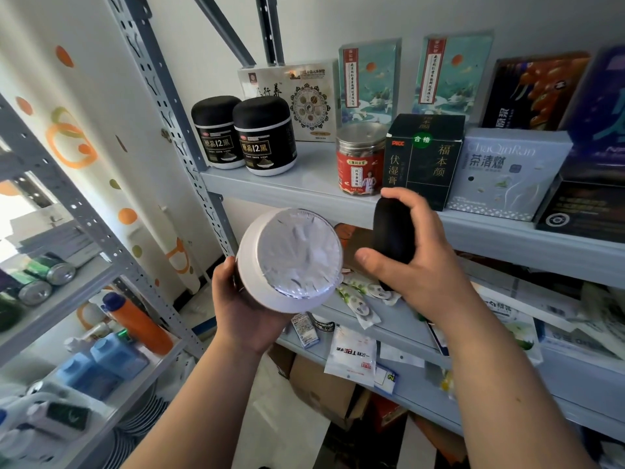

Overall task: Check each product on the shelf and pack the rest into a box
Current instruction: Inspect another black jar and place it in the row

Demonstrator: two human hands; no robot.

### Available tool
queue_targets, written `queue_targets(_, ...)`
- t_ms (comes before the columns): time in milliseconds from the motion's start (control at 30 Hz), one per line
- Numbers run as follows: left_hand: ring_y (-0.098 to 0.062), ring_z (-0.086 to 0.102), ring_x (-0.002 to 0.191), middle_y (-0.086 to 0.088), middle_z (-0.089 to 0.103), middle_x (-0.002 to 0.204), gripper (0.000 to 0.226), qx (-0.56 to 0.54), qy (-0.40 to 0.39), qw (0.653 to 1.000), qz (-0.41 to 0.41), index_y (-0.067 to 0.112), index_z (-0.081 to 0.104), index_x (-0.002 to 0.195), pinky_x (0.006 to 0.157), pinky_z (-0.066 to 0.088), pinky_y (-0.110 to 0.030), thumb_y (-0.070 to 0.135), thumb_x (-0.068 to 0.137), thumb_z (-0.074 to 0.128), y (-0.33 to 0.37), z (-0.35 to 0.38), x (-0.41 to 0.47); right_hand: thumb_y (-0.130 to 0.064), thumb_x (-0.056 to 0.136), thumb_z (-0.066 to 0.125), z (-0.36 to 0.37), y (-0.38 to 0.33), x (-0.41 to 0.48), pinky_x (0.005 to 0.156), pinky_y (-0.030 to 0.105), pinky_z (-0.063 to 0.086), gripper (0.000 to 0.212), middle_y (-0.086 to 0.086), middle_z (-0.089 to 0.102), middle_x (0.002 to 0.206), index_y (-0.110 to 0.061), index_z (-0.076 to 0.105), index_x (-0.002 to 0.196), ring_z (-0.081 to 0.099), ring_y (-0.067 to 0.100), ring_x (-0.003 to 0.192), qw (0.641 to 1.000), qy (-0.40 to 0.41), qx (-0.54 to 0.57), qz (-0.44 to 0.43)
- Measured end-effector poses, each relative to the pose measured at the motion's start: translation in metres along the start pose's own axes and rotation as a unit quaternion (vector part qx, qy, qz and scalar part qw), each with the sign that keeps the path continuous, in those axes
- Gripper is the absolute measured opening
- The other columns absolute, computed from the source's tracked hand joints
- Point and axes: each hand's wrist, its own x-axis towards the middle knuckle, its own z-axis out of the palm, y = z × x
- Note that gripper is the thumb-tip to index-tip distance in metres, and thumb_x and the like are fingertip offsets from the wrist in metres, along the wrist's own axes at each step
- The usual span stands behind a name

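Note:
My left hand (241, 311) grips a round jar (287, 258) tilted toward me, its white rim and silver foil seal showing. The jar's black lid (392, 235) is off and held edge-on in my right hand (419, 265), just right of the jar. Both are in front of the grey shelf (304, 187). On that shelf stand two more black jars (243, 137) with black lids at the left, a red-labelled clear jar (360, 160), a dark green box (424, 157) and a pale blue box (507, 174).
Flat gift boxes (368, 79) lean against the back wall. Dark boxes (581, 198) fill the shelf's right end. The lower shelf holds sachets (358, 302) and packets. Cardboard boxes (324, 390) sit on the floor below. A left rack (84, 238) carries cans, bottles and jugs.

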Motion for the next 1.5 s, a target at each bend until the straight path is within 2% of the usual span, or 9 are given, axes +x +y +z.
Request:
queue_targets(133, -0.048, 0.027, 0.149, -0.015, 0.045, 0.149, 0.115, 0.039, 0.008, 0.999, -0.020, 0.025, 0.041, 0.154, 0.115, 0.020, -0.070, 0.051, 0.053, 0.089, 0.002, 0.000, 0.004, -0.060, 0.068, 0.076, 0.002, -0.002, 0.000, 0.099, 0.042, 0.055, 0.069, -0.002, 0.048, 0.146, -0.064, 0.043, 0.130, 0.055, 0.018, 0.129, 0.998, -0.007, 0.065, -0.018)
queue_targets(233, -0.048, 0.047, 0.136, -0.017, 0.052, 0.145, 0.103, 0.059, 0.002, 0.998, -0.020, 0.026, 0.053, 0.147, 0.097, 0.047, -0.067, 0.055, 0.054, 0.089, 0.003, 0.003, 0.005, -0.055, 0.071, 0.079, 0.004, -0.003, 0.000, 0.103, 0.053, 0.053, 0.071, 0.005, 0.048, 0.149, -0.056, 0.046, 0.134, 0.055, 0.026, 0.133, 0.992, -0.016, 0.116, -0.037)
queue_targets(367, -0.042, 0.066, 0.108, -0.020, 0.061, 0.131, 0.092, 0.081, 0.014, 0.997, -0.010, 0.020, 0.061, 0.137, 0.067, 0.059, -0.052, 0.051, 0.056, 0.093, 0.004, 0.016, 0.006, -0.053, 0.068, 0.079, 0.008, -0.005, -0.003, 0.096, 0.038, 0.055, 0.074, 0.002, 0.045, 0.141, -0.055, 0.046, 0.134, 0.057, 0.021, 0.124, 0.993, -0.031, 0.094, -0.059)
queue_targets(533, -0.051, 0.050, 0.131, -0.026, 0.048, 0.149, 0.105, 0.155, 0.012, 0.987, 0.030, 0.012, 0.039, 0.153, 0.093, 0.046, -0.076, 0.050, 0.068, 0.088, 0.003, 0.019, 0.009, -0.057, 0.066, 0.074, 0.012, -0.008, -0.006, 0.099, 0.018, 0.046, 0.071, -0.015, 0.040, 0.141, -0.063, 0.045, 0.130, 0.048, 0.000, 0.128, 0.996, -0.034, 0.035, -0.074)
queue_targets(700, -0.040, 0.060, 0.122, -0.016, 0.061, 0.136, 0.098, 0.211, -0.010, 0.976, 0.049, 0.019, 0.045, 0.146, 0.097, 0.049, -0.060, 0.050, 0.064, 0.090, 0.004, 0.024, 0.009, -0.061, 0.066, 0.073, 0.011, -0.003, -0.004, 0.097, 0.004, 0.038, 0.073, -0.024, 0.037, 0.139, -0.065, 0.044, 0.133, 0.041, -0.009, 0.130, 0.996, -0.042, 0.011, -0.080)
queue_targets(900, -0.037, 0.062, 0.119, -0.013, 0.065, 0.131, 0.096, 0.239, -0.020, 0.969, 0.064, 0.021, 0.049, 0.143, 0.096, 0.052, -0.056, 0.052, 0.062, 0.089, 0.010, 0.030, 0.011, -0.061, 0.068, 0.073, 0.011, -0.002, -0.003, 0.096, 0.004, 0.040, 0.072, -0.026, 0.035, 0.140, -0.064, 0.043, 0.134, 0.041, -0.009, 0.130, 0.994, -0.052, 0.003, -0.094)
queue_targets(1067, -0.034, 0.065, 0.114, -0.011, 0.068, 0.125, 0.093, 0.236, -0.023, 0.970, 0.054, 0.021, 0.050, 0.140, 0.088, 0.057, -0.049, 0.050, 0.061, 0.090, 0.010, 0.032, 0.012, -0.061, 0.068, 0.074, 0.017, -0.002, -0.003, 0.103, 0.025, 0.043, 0.072, -0.020, 0.033, 0.141, -0.061, 0.045, 0.134, 0.040, -0.005, 0.131, 0.993, -0.048, -0.023, -0.109)
queue_targets(1300, -0.036, 0.065, 0.114, -0.014, 0.066, 0.127, 0.095, 0.226, -0.027, 0.973, 0.047, 0.018, 0.046, 0.143, 0.084, 0.059, -0.048, 0.048, 0.063, 0.089, 0.010, 0.030, 0.008, -0.062, 0.069, 0.071, 0.022, 0.001, -0.002, 0.100, 0.026, 0.043, 0.068, -0.017, 0.035, 0.141, -0.059, 0.043, 0.132, 0.041, 0.000, 0.131, 0.992, -0.057, -0.025, -0.109)
queue_targets(1500, -0.034, 0.068, 0.109, -0.011, 0.068, 0.123, 0.069, 0.244, -0.028, 0.968, 0.045, 0.021, 0.046, 0.142, 0.080, 0.060, -0.049, 0.034, 0.076, 0.064, 0.013, 0.023, 0.005, -0.063, 0.071, 0.067, 0.023, -0.002, -0.003, 0.097, 0.029, 0.046, 0.065, -0.025, 0.037, 0.136, -0.056, 0.041, 0.131, 0.044, 0.000, 0.127, 0.992, -0.074, -0.032, -0.093)
